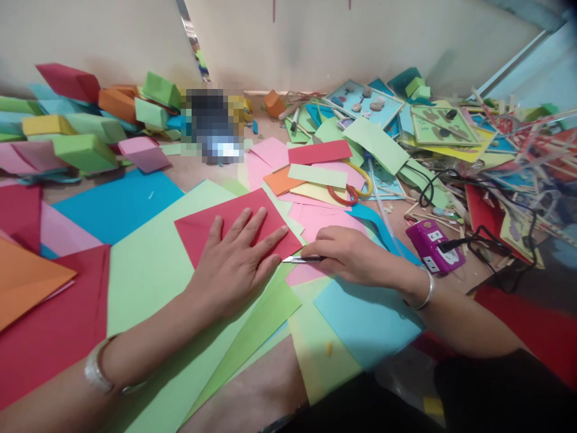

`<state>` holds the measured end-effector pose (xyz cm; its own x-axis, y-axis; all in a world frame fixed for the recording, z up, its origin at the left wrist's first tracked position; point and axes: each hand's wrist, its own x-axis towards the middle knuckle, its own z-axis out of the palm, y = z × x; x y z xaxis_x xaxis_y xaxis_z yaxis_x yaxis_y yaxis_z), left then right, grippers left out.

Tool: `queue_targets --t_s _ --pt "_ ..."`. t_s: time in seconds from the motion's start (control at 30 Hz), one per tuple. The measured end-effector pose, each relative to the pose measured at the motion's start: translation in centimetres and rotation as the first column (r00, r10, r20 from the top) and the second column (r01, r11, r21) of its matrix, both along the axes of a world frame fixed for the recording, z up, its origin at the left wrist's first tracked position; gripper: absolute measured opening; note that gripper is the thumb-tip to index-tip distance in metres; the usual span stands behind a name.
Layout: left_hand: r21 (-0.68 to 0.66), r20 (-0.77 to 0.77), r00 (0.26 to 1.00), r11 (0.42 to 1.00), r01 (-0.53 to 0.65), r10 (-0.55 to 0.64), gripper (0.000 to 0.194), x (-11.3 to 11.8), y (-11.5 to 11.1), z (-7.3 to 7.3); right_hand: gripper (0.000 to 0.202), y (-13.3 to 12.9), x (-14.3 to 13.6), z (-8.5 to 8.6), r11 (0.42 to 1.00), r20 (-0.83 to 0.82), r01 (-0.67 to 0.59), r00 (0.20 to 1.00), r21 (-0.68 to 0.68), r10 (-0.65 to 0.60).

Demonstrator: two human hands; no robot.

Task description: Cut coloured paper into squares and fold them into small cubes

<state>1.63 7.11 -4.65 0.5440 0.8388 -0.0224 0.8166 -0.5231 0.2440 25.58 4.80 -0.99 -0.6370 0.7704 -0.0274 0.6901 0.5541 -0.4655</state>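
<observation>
Flat and with fingers spread, my left hand [238, 258] presses on a red sheet of paper [202, 222] that looks folded. Beneath it lies a large light green sheet [148, 264]. My right hand [347, 252] is closed around a slim craft knife [300, 260]. The knife's pointed blade touches or nearly touches the red paper's lower right edge, close to my left thumb. A brighter green strip of paper [252, 337] runs below the blade, and a light blue sheet [365, 319] lies under my right forearm.
Folded paper boxes [85, 153] pile up at the back left. Scissors with red and yellow handles [345, 195] lie among paper scraps. A purple power socket [435, 246] with a black cord stands at the right, before a heap of sticks and pictures [446, 126]. A blurred-out object [211, 126] sits at the back.
</observation>
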Motion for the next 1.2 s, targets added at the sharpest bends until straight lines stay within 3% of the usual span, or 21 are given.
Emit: queue_targets --t_s 0.17,0.33,0.5,0.67,0.8,1.07,1.2 --pt "0.007 0.05 0.998 1.0 0.029 -0.029 0.05 -0.9 0.6 0.5 0.017 -0.1 -0.1 -0.5 0.999 0.072 -0.001 0.997 0.049 -0.002" --pt "-0.058 0.015 0.963 0.961 0.269 -0.269 0.048 -4.1 2.5 1.1 0.018 -0.1 0.1 -0.6 0.998 0.076 -0.031 0.997 0.052 0.027" --pt "-0.124 -0.031 0.922 0.917 0.379 -0.386 0.061 -6.1 3.9 0.7 0.021 0.0 0.4 -0.8 0.996 0.035 -0.056 0.998 0.076 0.053" --pt "-0.093 -0.069 0.908 0.908 0.408 -0.414 0.064 -6.0 4.0 0.0 0.023 0.1 0.4 -1.5 0.989 -0.028 -0.097 0.995 0.112 0.1" --pt "-0.111 -0.086 0.907 0.909 0.402 -0.412 0.062 -5.7 3.9 0.3 0.018 -0.2 -0.4 -1.6 0.994 -0.057 -0.078 0.995 0.078 0.083" --pt "-0.145 -0.106 0.912 0.913 0.381 -0.397 0.061 -5.3 4.0 0.3 0.033 -0.8 -3.5 -0.2 0.975 -0.06 0.11 0.991 -0.19 -0.124" --pt "-0.173 -0.103 0.911 0.909 0.378 -0.399 0.064 -5.3 4.1 0.6 0.027 -0.8 -3.9 -0.5 0.989 -0.055 0.032 0.998 -0.145 -0.04"
